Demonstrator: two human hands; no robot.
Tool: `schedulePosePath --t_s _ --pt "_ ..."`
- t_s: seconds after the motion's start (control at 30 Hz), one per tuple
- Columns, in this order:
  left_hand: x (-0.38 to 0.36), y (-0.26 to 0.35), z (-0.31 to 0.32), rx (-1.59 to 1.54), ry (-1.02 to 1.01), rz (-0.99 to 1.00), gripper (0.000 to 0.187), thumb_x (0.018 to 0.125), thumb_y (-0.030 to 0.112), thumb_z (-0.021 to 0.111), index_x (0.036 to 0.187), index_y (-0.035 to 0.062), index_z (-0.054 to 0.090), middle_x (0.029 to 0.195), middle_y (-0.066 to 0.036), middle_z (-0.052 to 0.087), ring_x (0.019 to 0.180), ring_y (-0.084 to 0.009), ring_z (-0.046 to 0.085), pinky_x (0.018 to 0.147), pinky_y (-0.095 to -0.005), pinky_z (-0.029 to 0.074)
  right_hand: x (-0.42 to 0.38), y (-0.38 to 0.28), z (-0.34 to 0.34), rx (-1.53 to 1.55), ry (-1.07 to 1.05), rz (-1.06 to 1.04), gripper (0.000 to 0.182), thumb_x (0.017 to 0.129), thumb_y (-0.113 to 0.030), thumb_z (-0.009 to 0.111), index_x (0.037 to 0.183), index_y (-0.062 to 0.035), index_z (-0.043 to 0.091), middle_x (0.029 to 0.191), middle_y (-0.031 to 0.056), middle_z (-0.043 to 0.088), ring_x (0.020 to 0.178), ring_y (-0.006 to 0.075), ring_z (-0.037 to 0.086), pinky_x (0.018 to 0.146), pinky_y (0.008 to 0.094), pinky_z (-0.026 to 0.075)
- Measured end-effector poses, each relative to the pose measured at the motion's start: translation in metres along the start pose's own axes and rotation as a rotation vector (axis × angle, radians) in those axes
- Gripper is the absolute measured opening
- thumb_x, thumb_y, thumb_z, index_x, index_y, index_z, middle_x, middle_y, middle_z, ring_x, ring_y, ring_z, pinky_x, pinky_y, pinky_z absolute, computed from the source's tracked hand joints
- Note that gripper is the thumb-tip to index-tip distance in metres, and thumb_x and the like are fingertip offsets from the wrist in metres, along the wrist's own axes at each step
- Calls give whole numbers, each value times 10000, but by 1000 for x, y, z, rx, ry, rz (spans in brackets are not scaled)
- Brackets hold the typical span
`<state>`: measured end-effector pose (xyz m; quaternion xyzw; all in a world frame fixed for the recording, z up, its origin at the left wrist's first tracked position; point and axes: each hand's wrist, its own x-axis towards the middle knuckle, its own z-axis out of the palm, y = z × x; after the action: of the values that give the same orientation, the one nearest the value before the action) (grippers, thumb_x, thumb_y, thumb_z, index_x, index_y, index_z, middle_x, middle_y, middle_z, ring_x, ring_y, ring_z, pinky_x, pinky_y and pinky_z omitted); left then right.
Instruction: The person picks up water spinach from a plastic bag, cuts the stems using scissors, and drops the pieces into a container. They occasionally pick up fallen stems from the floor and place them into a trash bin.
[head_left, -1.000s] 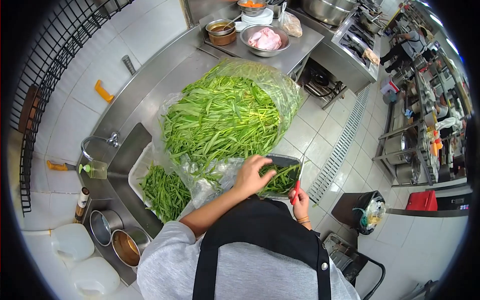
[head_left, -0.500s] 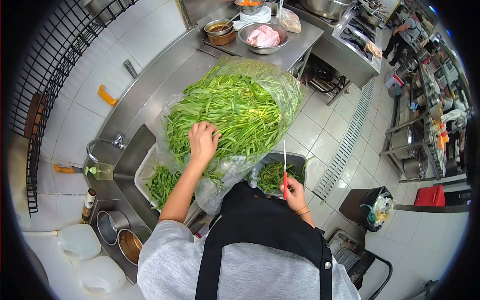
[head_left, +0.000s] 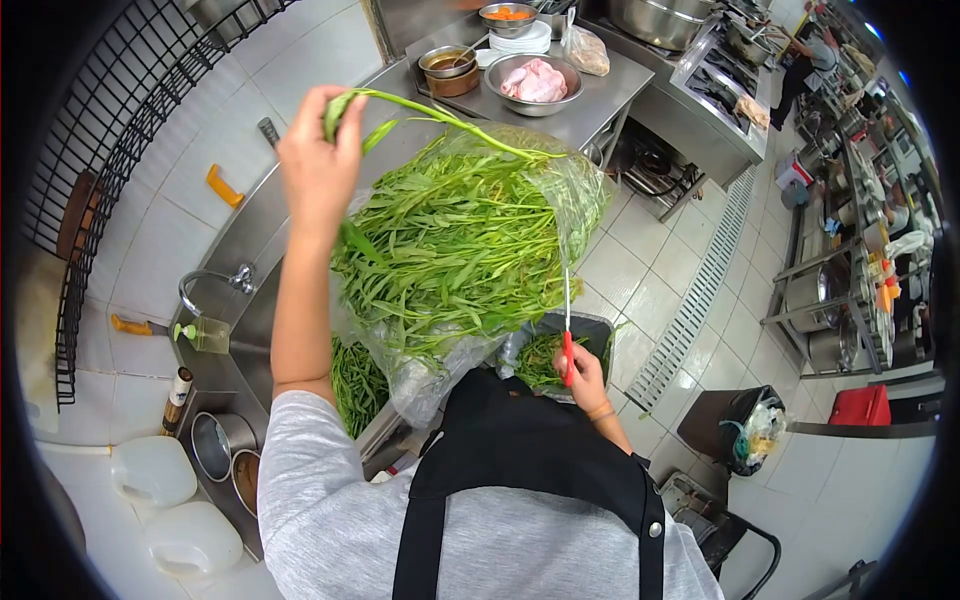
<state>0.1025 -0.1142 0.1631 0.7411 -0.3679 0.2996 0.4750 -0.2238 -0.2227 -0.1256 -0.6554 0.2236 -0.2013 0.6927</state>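
My left hand (head_left: 320,160) is raised at the upper left, its fingers closed round the leafy end of a long green stalk (head_left: 450,120). The stalk stretches right, over a big heap of leafy greens (head_left: 450,240) in a clear plastic bag (head_left: 415,385). At the right of the heap, my right hand (head_left: 583,375) grips a knife (head_left: 568,345) by its red handle, thin blade pointing up. Below the blade, a grey bin (head_left: 602,330) holds cut greens (head_left: 540,360). More greens (head_left: 357,385) lie in a container at the lower left of the heap.
A steel bowl (head_left: 573,90) of raw meat stands on the back counter beside pots and plates. At left are a faucet (head_left: 215,277), a soap bottle (head_left: 208,336) and metal pots. A trash bin (head_left: 705,420) stands at right; a person (head_left: 805,70) is far back.
My left hand has left the heap and risen up and left, now with a stalk in it. My right hand and the knife have moved slightly. The lower-left greens are more exposed.
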Motion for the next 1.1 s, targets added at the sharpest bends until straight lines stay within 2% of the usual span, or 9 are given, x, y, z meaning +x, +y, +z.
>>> schedulePosePath --t_s 0.2,0.27,0.47,0.57,0.7,0.77,0.9,0.97,1.1 --pt "-101 -111 81 110 -504 -249 277 779 283 655 892 34 611 837 -175 641 770 -336 613 698 -389 471 51 60 23 -53 45 44 203 838 -162 588 742 -4 504 691 21 447 629 90 435 581 244 373" --pt "-132 -133 89 80 -486 -268 286 774 277 658 919 34 625 882 -180 641 853 -341 611 766 -396 463 57 64 29 -1 64 113 198 825 -161 600 745 -4 510 700 31 454 646 104 441 600 253 378" --pt "-144 -140 71 -77 -517 -339 283 696 94 721 950 50 602 935 -121 606 775 -205 592 694 -306 467 106 11 44 -292 130 -375 217 780 -166 651 743 4 522 706 81 469 675 183 478 644 296 401" --pt "-140 -130 60 -134 -487 -312 578 617 -56 730 1110 110 477 1120 -71 453 855 -173 561 661 -257 445 145 -19 54 -154 117 -216 286 777 -233 674 723 8 531 703 113 472 620 238 485 585 319 394" --pt "-145 -126 43 -265 -514 -184 442 620 -40 728 984 127 538 1088 -52 484 751 -109 538 594 -224 390 159 -35 39 -703 97 -250 383 809 -327 639 666 9 524 577 116 444 573 235 476 539 323 385" --pt "-145 -127 36 -239 -550 -126 396 624 -31 732 949 112 558 1067 -46 502 731 -106 535 584 -228 395 143 -29 34 -509 35 20 417 810 -384 629 675 -3 526 555 89 469 554 198 484 529 298 387" --pt "-153 -113 31 -252 -543 -140 305 650 -8 735 911 78 600 1025 -32 541 684 -85 513 551 -231 405 96 -26 36 0 -50 138 483 834 -488 554 688 -28 525 585 51 507 541 143 502 499 250 378" --pt "-156 -106 28 -255 -518 -211 308 664 -6 731 927 81 597 1024 -32 525 692 -78 507 552 -215 405 72 -48 43 315 -295 232 540 864 -562 442 730 -47 531 611 31 534 534 99 513 472 199 360" --pt "-162 -97 23 -242 -468 -210 283 660 -4 736 883 78 582 1012 -35 512 705 -77 510 561 -209 411 60 -54 64 369 -623 323 558 891 -565 372 775 -47 543 660 66 573 518 100 519 449 188 343"
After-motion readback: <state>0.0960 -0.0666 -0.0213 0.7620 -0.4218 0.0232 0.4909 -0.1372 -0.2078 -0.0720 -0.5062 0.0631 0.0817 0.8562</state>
